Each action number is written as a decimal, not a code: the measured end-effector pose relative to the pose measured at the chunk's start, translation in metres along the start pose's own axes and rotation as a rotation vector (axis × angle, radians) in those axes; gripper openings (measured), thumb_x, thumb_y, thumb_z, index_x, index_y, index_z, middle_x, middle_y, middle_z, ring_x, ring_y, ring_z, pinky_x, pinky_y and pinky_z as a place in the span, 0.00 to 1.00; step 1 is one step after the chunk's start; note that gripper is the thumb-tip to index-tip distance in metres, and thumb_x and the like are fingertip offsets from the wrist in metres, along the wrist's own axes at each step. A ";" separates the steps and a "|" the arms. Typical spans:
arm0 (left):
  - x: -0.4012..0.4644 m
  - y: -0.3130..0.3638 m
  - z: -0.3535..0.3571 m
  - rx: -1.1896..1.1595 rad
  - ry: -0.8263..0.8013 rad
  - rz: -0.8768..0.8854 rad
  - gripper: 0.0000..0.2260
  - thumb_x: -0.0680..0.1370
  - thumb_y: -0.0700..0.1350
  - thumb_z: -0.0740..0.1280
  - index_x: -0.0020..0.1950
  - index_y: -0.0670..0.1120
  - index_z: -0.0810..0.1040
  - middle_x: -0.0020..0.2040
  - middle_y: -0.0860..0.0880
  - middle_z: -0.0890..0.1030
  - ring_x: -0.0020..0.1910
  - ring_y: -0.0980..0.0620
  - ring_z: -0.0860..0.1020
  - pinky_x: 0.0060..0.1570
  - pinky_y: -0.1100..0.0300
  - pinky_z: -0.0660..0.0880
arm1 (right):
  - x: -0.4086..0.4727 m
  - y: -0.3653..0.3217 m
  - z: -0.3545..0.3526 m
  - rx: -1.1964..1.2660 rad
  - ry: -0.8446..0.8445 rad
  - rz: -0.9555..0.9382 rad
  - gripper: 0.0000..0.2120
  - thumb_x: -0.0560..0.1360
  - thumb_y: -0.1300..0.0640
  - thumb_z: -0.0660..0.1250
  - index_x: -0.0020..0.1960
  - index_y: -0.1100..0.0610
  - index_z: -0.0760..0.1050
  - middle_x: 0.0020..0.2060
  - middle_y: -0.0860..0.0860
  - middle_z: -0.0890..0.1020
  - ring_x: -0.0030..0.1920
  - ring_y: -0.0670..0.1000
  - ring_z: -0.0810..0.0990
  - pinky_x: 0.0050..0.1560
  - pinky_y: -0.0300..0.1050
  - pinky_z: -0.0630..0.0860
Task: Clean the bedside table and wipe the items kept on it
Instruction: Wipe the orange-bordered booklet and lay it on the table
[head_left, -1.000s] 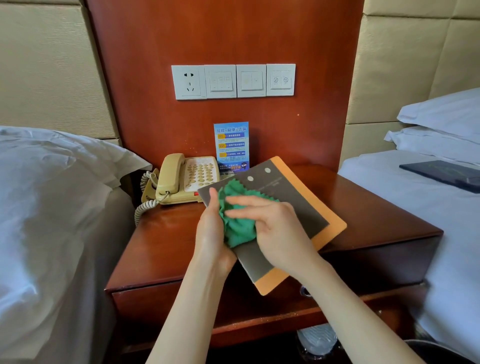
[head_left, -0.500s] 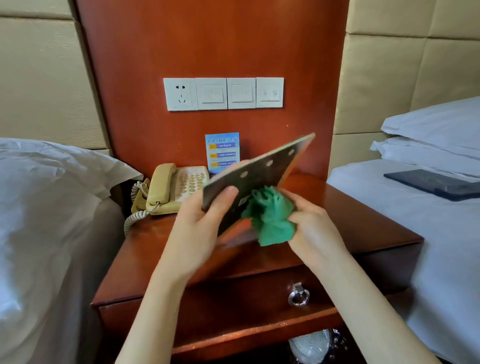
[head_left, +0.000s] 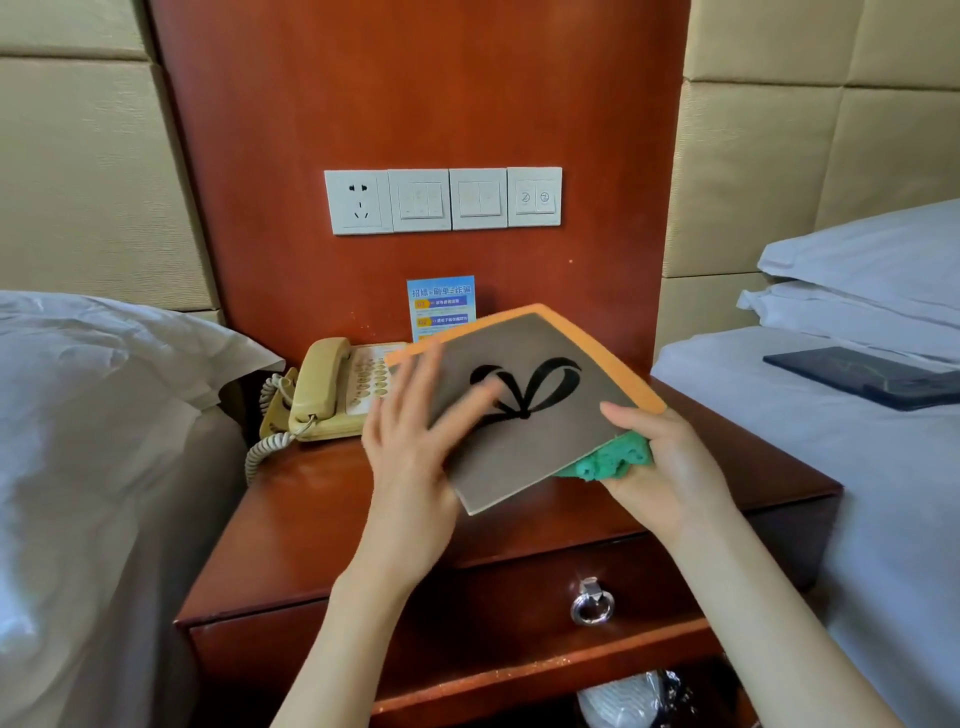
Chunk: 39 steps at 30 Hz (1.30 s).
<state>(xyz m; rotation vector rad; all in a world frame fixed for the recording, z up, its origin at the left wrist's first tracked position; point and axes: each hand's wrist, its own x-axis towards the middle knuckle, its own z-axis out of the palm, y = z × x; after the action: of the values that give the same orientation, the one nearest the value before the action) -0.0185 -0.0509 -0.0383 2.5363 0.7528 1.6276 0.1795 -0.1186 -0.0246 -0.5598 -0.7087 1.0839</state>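
Note:
A flat grey booklet with an orange border and a black bow drawing hangs above the wooden bedside table. My right hand grips its right corner, thumb on top, with a bunched green cloth pressed under the booklet. My left hand lies on the booklet's left part with fingers spread and straight; it looks blurred.
A beige corded telephone sits at the table's back left, with a blue notice card against the wooden wall panel behind it. Beds with white linen flank the table. A dark folder lies on the right bed. A drawer ring pull faces me.
The booklet has been flipped from its dotted side, through an upright tilt, to its bow side. The cloth moved from on top to under the right corner, and my left hand let go.

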 end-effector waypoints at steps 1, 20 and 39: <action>0.002 0.001 0.001 -0.153 0.086 -0.155 0.29 0.76 0.36 0.63 0.73 0.60 0.66 0.79 0.53 0.55 0.78 0.55 0.51 0.73 0.52 0.51 | -0.002 0.000 -0.002 0.002 -0.020 -0.030 0.13 0.66 0.67 0.66 0.45 0.56 0.85 0.46 0.57 0.85 0.49 0.57 0.84 0.42 0.52 0.81; 0.019 -0.013 0.023 0.201 -0.299 -0.716 0.18 0.79 0.50 0.65 0.64 0.44 0.66 0.61 0.40 0.76 0.60 0.38 0.74 0.48 0.50 0.70 | 0.009 -0.009 -0.022 -1.373 0.357 -0.556 0.26 0.70 0.60 0.74 0.65 0.52 0.69 0.58 0.48 0.69 0.56 0.40 0.67 0.54 0.25 0.61; -0.009 -0.030 -0.018 0.281 -1.035 -0.412 0.50 0.59 0.81 0.42 0.78 0.61 0.42 0.77 0.63 0.38 0.76 0.60 0.35 0.75 0.49 0.36 | 0.056 0.044 0.014 -1.785 -0.313 -0.186 0.16 0.77 0.62 0.65 0.63 0.53 0.77 0.61 0.49 0.78 0.62 0.51 0.74 0.65 0.43 0.67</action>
<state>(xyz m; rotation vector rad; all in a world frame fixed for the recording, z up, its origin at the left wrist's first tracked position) -0.0484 -0.0321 -0.0459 2.6098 1.2323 0.0129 0.1595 -0.0495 -0.0334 -1.7657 -1.9181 0.0730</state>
